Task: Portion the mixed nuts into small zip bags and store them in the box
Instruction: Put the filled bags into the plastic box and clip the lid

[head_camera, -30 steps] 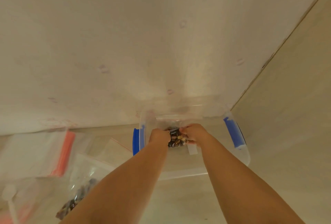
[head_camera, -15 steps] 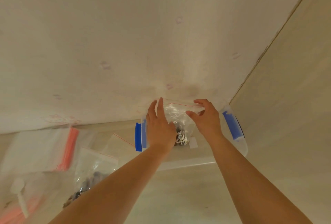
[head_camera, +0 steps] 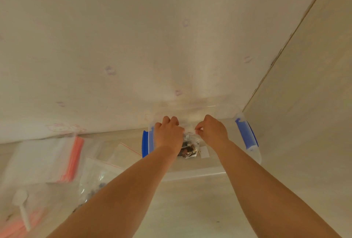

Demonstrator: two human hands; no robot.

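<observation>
A clear plastic storage box [head_camera: 253,158] with blue latch handles on both ends sits against the wall, and both hands work over its open top. Between the fingers hangs a small clear zip bag [head_camera: 189,147], its lower part bulging with dark and tan mixed nuts, its upper part crumpled and glossy. The left hand [head_camera: 168,133] has its fingers curled over the bag's top edge at one side. The right hand [head_camera: 214,130] pinches the same top edge with thumb and forefinger, just beside the left hand's knuckles. The nut-filled bottom of the bag lies below both sets of fingers, inside the box, near a small white label on the box wall.

Well to the left of the left fingers lies an empty zip bag [head_camera: 125,151] with a red seal line. Nearer the left forearm is a larger clear bag [head_camera: 95,182] holding dark nuts, a blurred stack of bags with orange-red strips [head_camera: 73,158], and a white plastic scoop [head_camera: 22,206].
</observation>
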